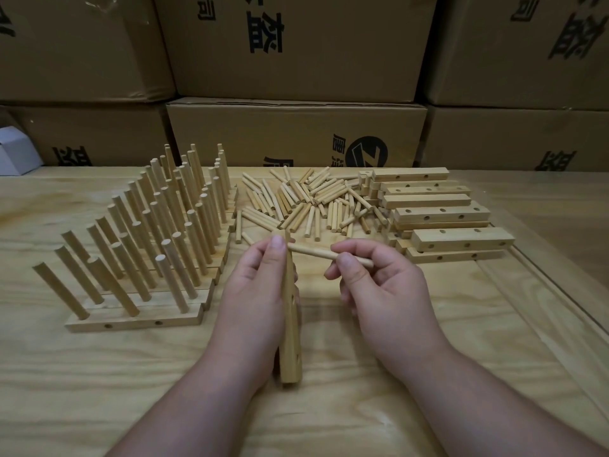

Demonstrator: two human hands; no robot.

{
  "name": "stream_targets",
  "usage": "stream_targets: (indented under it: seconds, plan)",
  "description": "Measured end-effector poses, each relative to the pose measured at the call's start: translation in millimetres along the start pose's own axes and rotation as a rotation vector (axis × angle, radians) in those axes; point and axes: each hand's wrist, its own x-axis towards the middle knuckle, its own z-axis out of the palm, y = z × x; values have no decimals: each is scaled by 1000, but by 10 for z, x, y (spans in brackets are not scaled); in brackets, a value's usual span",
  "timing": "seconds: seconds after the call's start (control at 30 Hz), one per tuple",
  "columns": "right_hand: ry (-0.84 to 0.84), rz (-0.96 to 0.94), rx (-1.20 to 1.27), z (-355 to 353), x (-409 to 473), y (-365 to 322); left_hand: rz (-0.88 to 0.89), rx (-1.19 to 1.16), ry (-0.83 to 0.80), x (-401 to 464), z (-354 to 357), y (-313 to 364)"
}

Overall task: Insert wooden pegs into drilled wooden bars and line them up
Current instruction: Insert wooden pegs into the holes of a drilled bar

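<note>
Wooden bar (290,311) standing on end on the table (428,357), left hand (253,291) curling around it, right hand (379,285) pinching a peg (313,253) against its far end, loose pegs (306,199) lying beyond

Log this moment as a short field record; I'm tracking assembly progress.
left hand: grips a pale drilled wooden bar, held on edge
right hand: pinches a round wooden peg, tip at the bar's far end
finished pegged bars: lined up left
loose pegs pile: centre
empty drilled bars stack: right
surface: light wooden table
</note>
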Motion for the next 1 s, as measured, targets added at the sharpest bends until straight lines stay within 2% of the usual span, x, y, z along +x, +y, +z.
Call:
stream_targets:
  seconds: [0.37,0.6,0.8,1.0]
  plan:
    - [31,47,108,-58,65,-30,-35,22,-69,-5,-35,16]
    - [36,21,55,-37,62,-35,-33,20,-62,-6,-33,25]
    - [60,47,62,-44,58,-33,-14,102,-60,-18,-43,8]
    - [49,-15,-1,-32,50,-31,6,203,-26,-33,-54,18]
